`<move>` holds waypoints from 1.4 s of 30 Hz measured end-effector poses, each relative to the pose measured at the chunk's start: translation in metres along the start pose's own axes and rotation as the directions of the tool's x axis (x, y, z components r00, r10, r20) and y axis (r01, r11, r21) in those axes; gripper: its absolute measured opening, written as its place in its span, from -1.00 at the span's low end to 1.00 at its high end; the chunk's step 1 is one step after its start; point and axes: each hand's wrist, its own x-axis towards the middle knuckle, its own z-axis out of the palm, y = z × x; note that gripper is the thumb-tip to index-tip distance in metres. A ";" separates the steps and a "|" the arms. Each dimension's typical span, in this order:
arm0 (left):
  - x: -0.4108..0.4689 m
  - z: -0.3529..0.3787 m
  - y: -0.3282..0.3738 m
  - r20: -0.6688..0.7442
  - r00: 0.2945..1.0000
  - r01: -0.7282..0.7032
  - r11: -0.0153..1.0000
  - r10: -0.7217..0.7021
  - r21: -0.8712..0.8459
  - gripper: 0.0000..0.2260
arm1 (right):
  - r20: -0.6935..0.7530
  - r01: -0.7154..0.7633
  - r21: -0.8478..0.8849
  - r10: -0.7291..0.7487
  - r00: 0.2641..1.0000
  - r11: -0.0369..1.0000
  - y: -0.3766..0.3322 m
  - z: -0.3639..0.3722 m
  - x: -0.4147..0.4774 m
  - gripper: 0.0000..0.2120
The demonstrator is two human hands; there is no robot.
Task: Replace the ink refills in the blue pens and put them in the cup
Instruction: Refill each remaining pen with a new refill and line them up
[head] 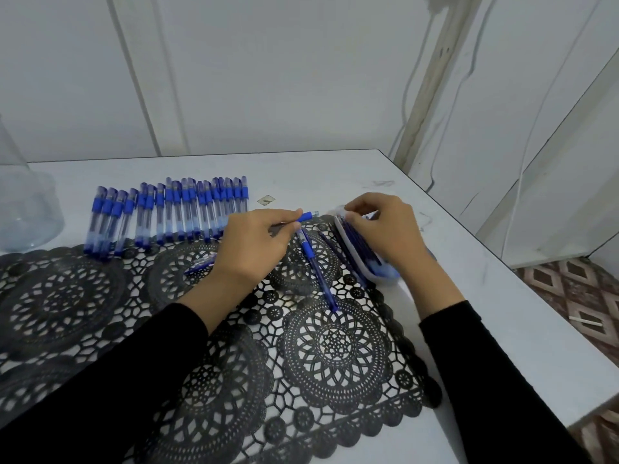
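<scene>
My left hand (254, 242) pinches a blue pen front piece (308, 216) between thumb and fingers, its tip pointing right. My right hand (382, 226) reaches into a clear plastic pack of blue refills (361, 259), fingertips curled on the refills at the pack's far end. A blue pen (315, 266) lies diagonally on the black lace mat (335, 346) between my hands. Another pen part (201, 262) lies left of my left wrist. A row of several capped blue pens (167, 212) lies at the back left. The clear cup (26, 209) stands at the far left edge.
The white table (502, 329) ends close on the right, with patterned floor (576, 289) beyond. A small square scrap (266, 199) lies behind my hands. White walls and hanging cables rise behind the table.
</scene>
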 end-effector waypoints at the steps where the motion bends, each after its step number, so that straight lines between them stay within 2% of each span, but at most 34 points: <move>1: 0.001 0.002 0.001 0.011 1.000 0.001 1.000 -0.001 -0.004 -0.78 | 0.009 -0.009 0.015 0.009 1.000 1.000 0.006 -0.007 0.002 -0.93; 6: 0.006 0.018 0.008 0.058 0.998 0.006 0.999 -0.003 -0.046 -0.78 | 0.100 -0.028 -0.090 0.037 0.994 0.996 0.031 -0.028 0.003 -0.81; 10: 0.011 0.029 0.010 0.066 0.998 -0.014 0.999 0.017 -0.043 -0.78 | 0.127 0.007 -0.240 0.024 0.992 0.971 0.036 -0.026 0.005 -0.86; 15: 0.011 0.034 0.008 0.043 0.998 -0.034 0.997 0.037 -0.062 -0.78 | 0.153 0.040 -0.331 0.012 0.988 0.943 0.032 -0.016 0.006 -0.90; 29: 0.008 0.033 0.005 0.045 0.998 -0.042 0.997 0.045 -0.064 -0.79 | 0.074 -0.100 -0.495 0.156 0.985 0.863 0.018 -0.004 0.004 -0.86; 32: 0.008 0.033 0.005 0.047 0.998 -0.044 0.997 0.047 -0.060 -0.78 | 0.033 -0.174 -0.466 0.214 0.976 0.868 0.016 0.001 0.003 -0.86; 37: 0.008 0.032 0.007 0.040 0.998 -0.052 0.997 0.055 -0.062 -0.78 | -0.025 -0.304 -0.283 0.310 0.951 0.910 0.013 0.001 -0.002 -0.86; 42: 0.008 0.032 0.006 0.035 0.998 -0.042 0.997 0.045 -0.071 -0.78 | -0.021 -0.357 -0.104 0.357 0.934 0.928 0.011 -0.004 -0.004 -0.90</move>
